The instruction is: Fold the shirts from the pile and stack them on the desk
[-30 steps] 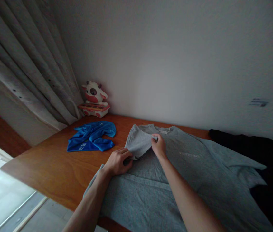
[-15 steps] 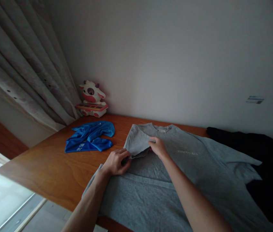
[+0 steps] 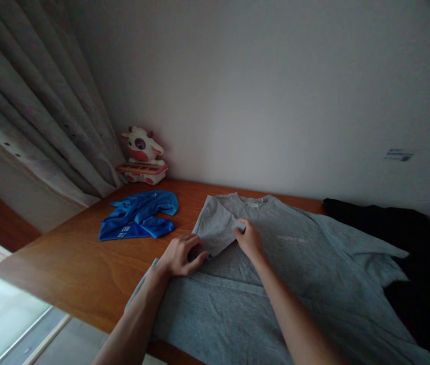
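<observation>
A grey T-shirt with small lettering on its chest lies spread out, its collar toward the wall. Its left-hand sleeve is folded inward over the body. My right hand pinches the sleeve's inner corner between thumb and fingers. At the sleeve's lower edge rests my left hand, thumb apart from the curled fingers, with nothing visible between them. The lower part of the shirt runs under both forearms, with a crease across it.
A crumpled blue garment lies on the wooden table at the left. Behind it a cow-shaped toy keyboard stands by the curtain. Black cloth lies at the right, under the grey shirt's edge. A wall rises behind.
The sleeve flap has come down flatter, and the gap beneath its edge has closed. My left hand's fingers have opened a little. The whole view has shifted slightly.
</observation>
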The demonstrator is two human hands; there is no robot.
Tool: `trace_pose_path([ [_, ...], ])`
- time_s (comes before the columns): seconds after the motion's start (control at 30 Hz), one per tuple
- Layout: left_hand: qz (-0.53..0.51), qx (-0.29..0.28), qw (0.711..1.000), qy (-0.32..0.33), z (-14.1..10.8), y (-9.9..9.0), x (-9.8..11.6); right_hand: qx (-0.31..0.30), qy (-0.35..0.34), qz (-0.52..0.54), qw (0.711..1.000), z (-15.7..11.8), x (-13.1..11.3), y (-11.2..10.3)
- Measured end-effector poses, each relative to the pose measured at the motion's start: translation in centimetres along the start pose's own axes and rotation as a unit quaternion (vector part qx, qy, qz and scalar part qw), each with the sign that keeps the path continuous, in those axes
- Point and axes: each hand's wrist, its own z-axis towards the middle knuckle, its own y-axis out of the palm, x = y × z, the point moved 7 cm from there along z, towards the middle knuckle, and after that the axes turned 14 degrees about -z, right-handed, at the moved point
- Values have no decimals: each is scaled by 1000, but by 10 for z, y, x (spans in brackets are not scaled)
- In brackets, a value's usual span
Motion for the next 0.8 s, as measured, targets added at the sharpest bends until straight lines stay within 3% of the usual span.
trace_pose_path([
  [0.2, 8, 74, 997, -13, 2, -11, -3, 18, -42, 3, 999, -11, -3, -2],
  [0.37, 34, 111, 991, -69, 46, -13, -34, 25, -79, -6, 997, -14, -13, 1],
  [0.43, 77, 94, 988, -92, 75, -2, -51, 20, -70, -22, 997, -14, -14, 0],
  [0.57, 162, -1, 978, -132, 121, 36, -81, 2, -83, -84, 993, -18, -22, -7],
  [0.67, 186, -31, 965, -183, 131, 54, -101, -13, -78, -123, 989, -22, -26, -10],
  [0.8, 208, -36, 944, -254, 124, 53, -123, -10, -51, -115, 992, -23, -25, -11],
])
